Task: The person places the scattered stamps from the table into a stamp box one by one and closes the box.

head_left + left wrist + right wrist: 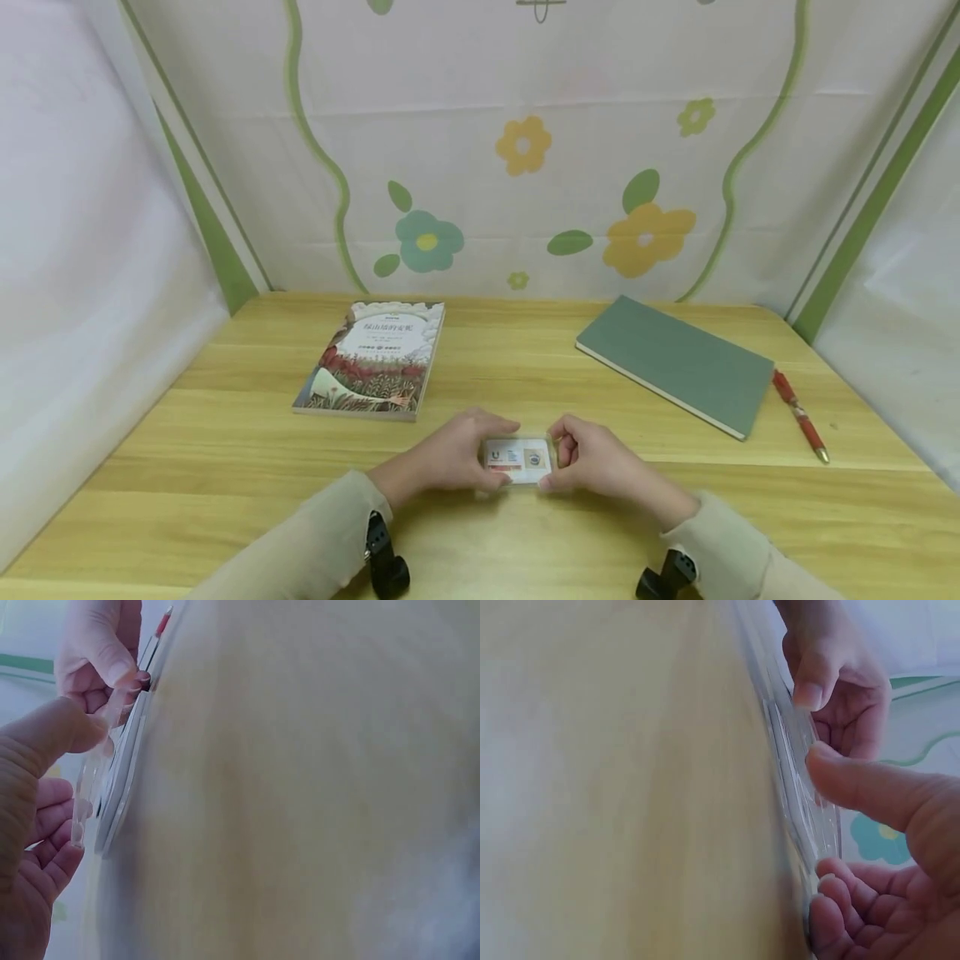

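Observation:
A small flat clear plastic case (517, 461) with a printed white insert lies between my two hands at the near middle of the table. The insert bears a dark U mark, a red strip and a yellowish square with a round emblem. My left hand (459, 456) grips the left end, thumb on the near edge and fingers at the far edge. At the right end, my right hand (600, 460) pinches the case with its thumb and curled fingers. Both wrist views show its transparent edge (79, 821) side-on between thumb and fingertips, close over the table.
On the wooden table (225, 517), an illustrated paperback book (375, 358) lies at the back left. A green notebook (678, 358) rests at the back right with a red pen (801, 417) beside it. A flower-patterned curtain (525, 208) hangs behind the table.

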The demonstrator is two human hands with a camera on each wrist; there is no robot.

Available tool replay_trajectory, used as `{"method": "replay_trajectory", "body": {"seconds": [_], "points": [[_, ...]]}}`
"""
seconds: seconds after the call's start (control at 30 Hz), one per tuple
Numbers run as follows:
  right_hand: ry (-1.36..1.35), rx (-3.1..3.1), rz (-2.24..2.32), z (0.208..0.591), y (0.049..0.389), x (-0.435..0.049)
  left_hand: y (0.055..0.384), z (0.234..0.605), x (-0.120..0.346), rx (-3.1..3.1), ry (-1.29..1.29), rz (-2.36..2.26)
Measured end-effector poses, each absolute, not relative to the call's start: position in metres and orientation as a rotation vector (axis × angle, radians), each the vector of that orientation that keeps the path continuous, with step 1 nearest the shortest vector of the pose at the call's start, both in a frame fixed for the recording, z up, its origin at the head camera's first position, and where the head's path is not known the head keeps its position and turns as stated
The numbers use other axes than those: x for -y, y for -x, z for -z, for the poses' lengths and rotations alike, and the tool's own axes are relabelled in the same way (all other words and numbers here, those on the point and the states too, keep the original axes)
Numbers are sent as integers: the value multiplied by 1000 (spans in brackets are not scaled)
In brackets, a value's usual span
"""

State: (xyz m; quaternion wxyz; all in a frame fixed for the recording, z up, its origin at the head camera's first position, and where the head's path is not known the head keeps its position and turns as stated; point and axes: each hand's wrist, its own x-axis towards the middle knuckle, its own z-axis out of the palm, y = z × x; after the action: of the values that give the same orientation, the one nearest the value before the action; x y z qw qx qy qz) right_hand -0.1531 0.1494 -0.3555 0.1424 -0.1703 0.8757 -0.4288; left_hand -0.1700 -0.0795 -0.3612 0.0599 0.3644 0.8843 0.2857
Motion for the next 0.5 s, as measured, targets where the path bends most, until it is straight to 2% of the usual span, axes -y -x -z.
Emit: {"method": "replay_trajectory", "body": {"seconds": [0.5], "points": [[459,-2580,1191,361,153,-146,169,363,79,-2667,-1080,-833]]}}
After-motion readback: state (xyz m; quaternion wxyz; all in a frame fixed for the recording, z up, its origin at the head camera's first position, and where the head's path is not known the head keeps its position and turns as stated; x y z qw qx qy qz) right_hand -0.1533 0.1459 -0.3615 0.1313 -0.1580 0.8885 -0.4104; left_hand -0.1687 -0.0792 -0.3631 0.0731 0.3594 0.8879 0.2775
